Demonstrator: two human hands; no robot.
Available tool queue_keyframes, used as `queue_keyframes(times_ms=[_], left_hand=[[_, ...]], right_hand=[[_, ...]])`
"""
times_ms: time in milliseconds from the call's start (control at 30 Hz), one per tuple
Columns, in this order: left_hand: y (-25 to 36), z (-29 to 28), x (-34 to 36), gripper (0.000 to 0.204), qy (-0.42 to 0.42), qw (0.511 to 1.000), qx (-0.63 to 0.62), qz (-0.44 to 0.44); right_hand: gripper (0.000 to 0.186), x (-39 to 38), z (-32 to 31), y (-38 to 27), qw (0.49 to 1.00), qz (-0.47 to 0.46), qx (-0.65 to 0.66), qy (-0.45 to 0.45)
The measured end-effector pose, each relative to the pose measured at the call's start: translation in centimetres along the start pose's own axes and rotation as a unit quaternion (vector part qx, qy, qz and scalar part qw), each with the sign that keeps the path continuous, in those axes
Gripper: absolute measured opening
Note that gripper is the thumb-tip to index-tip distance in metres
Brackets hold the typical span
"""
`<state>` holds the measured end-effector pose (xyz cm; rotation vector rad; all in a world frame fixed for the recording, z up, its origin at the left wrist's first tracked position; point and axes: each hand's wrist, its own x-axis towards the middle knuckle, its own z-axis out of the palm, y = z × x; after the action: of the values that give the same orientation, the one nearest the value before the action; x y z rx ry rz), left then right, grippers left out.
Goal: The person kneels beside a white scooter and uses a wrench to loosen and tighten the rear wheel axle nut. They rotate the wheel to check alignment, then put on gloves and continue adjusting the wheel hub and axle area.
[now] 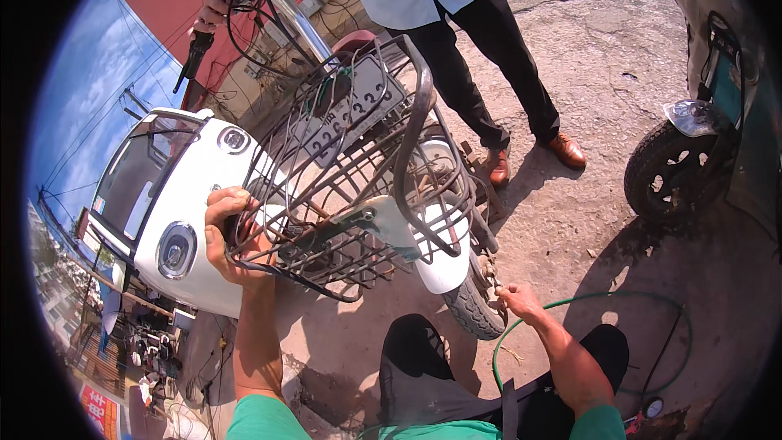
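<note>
My left hand (232,236) is wrapped round the side of a dark wire basket (358,265) on the front of a two-wheeler. A licence plate (350,110) shows through the bars. Below the basket are a white front mudguard (444,265) and the front tyre (476,305). Low at the right side of that wheel, my right hand (521,301) has its fingers pinched together, close to a brass-coloured metal fitting (490,270). What lies between those fingers is too small to make out. A green hose (603,295) passes just beside this hand and loops over the ground.
Across the two-wheeler stands a person in dark trousers (509,57), one hand (213,12) at the handlebar. A white vehicle (204,220) is parked at left. Another two-wheeler's wheel (672,171) stands at right. A round gauge (653,407) lies near my right arm.
</note>
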<state>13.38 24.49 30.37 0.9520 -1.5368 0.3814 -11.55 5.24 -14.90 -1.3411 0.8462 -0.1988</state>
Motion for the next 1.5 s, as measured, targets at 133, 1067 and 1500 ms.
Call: queue_keyframes(times_ms=[133, 1067, 1500], left_hand=[[0.2, 0.6, 0.1, 0.049, 0.013, 1.0, -0.027, 0.0], [1.0, 1.2, 0.3, 0.051, 0.001, 1.0, -0.009, -0.005], [0.7, 0.8, 0.4, 0.05, -0.002, 1.0, -0.01, -0.004]], right_hand=[[0.034, 1.1, -1.1, 1.5, 0.989, 0.01, 0.102, -0.111], [0.032, 1.4, 0.2, 2.2, 0.983, -0.009, 0.161, -0.09], [0.026, 2.1, 1.3, 2.0, 0.998, -0.011, 0.057, 0.038]])
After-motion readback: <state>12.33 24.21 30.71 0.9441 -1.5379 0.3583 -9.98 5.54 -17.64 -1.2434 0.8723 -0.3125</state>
